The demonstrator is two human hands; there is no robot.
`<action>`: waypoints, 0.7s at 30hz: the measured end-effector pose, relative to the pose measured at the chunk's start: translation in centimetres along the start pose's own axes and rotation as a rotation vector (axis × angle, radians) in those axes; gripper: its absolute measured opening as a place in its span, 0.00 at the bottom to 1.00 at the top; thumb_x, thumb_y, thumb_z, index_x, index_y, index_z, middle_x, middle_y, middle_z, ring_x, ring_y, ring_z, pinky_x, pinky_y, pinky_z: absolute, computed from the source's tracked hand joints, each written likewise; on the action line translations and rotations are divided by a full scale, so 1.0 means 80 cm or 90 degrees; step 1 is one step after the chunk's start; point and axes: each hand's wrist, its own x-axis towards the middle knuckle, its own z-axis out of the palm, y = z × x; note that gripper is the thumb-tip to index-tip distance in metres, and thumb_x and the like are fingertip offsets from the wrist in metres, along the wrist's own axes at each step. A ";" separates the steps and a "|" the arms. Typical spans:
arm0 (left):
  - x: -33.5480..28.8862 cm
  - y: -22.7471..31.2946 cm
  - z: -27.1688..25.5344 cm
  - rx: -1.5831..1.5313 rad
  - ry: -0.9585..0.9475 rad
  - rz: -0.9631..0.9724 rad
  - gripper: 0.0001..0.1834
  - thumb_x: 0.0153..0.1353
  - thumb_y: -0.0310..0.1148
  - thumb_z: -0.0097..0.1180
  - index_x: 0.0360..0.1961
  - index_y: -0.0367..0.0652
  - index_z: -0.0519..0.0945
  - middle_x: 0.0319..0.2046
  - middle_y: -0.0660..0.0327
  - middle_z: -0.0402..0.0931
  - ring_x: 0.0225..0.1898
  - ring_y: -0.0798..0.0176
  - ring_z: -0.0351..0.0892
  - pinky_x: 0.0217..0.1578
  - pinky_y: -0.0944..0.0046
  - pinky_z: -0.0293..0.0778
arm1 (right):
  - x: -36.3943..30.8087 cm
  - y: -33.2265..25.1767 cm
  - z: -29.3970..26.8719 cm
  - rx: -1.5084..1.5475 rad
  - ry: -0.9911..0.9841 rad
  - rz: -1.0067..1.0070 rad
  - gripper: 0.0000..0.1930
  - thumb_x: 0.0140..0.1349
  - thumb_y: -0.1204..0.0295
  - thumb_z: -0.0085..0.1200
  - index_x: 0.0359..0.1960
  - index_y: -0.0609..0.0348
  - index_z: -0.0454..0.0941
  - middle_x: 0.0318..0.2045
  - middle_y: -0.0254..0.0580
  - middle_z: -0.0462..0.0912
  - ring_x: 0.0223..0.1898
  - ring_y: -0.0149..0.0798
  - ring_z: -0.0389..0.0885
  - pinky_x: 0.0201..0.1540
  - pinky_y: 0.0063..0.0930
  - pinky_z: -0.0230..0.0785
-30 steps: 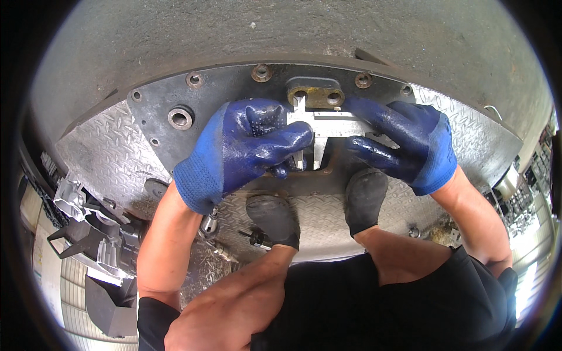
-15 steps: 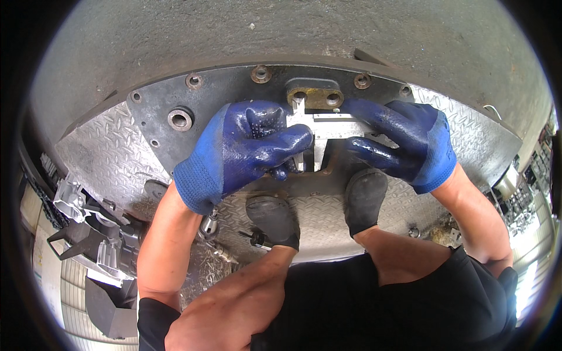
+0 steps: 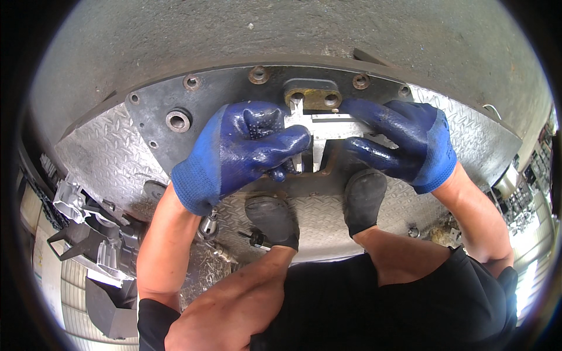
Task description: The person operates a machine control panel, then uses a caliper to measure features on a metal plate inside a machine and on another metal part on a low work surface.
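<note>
Both my hands wear blue rubber-coated work gloves. Between them lies a metal caliper [image 3: 328,127], its beam running left to right and its jaws slightly apart. My left hand [image 3: 249,143] is closed on the jaw end, thumb across the front. Fingers and thumb of my right hand [image 3: 401,140] grip the far end of the beam, hiding it. Just beyond the caliper, a yellowish two-hole lug [image 3: 314,99] stands on a dark metal plate [image 3: 161,126]. The caliper's upper jaw tips overlap the lug's left hole, but I cannot tell whether they touch it.
Several bushings, among them a raised ring [image 3: 178,120], line the dark plate. Silvery tread plate [image 3: 111,143] lies around it, with my shoes [image 3: 272,219] on the near side. Metal tools [image 3: 209,227] sit by my left forearm. Metal parts [image 3: 70,199] are heaped at far left. A grey wall [image 3: 281,29] rises beyond.
The view has shifted very slightly. Both hands hold the caliper in nearly the same place.
</note>
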 end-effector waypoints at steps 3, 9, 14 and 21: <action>0.000 -0.002 -0.001 0.004 0.000 0.007 0.12 0.66 0.37 0.68 0.41 0.38 0.88 0.27 0.65 0.83 0.28 0.75 0.80 0.29 0.70 0.77 | 0.000 -0.001 -0.001 0.001 -0.008 0.008 0.25 0.54 0.67 0.73 0.56 0.55 0.84 0.30 0.46 0.85 0.30 0.48 0.87 0.33 0.36 0.78; 0.001 -0.003 0.000 0.015 0.005 0.004 0.12 0.66 0.37 0.68 0.41 0.38 0.88 0.26 0.65 0.83 0.27 0.75 0.79 0.28 0.70 0.77 | 0.000 0.003 0.005 -0.003 0.030 -0.021 0.25 0.59 0.58 0.69 0.58 0.50 0.81 0.25 0.42 0.82 0.24 0.49 0.82 0.28 0.40 0.73; 0.002 -0.001 0.000 0.034 -0.006 -0.004 0.10 0.68 0.34 0.65 0.41 0.36 0.86 0.30 0.61 0.85 0.27 0.73 0.82 0.28 0.72 0.78 | 0.000 0.003 0.005 -0.001 0.033 -0.025 0.25 0.59 0.59 0.69 0.57 0.51 0.81 0.25 0.43 0.82 0.25 0.49 0.83 0.28 0.41 0.73; 0.000 0.002 0.000 0.031 -0.002 -0.002 0.10 0.68 0.33 0.65 0.40 0.36 0.86 0.30 0.61 0.85 0.26 0.73 0.82 0.28 0.71 0.78 | 0.001 0.001 0.001 -0.001 0.012 -0.019 0.25 0.57 0.63 0.71 0.57 0.53 0.82 0.28 0.45 0.83 0.28 0.50 0.84 0.31 0.40 0.75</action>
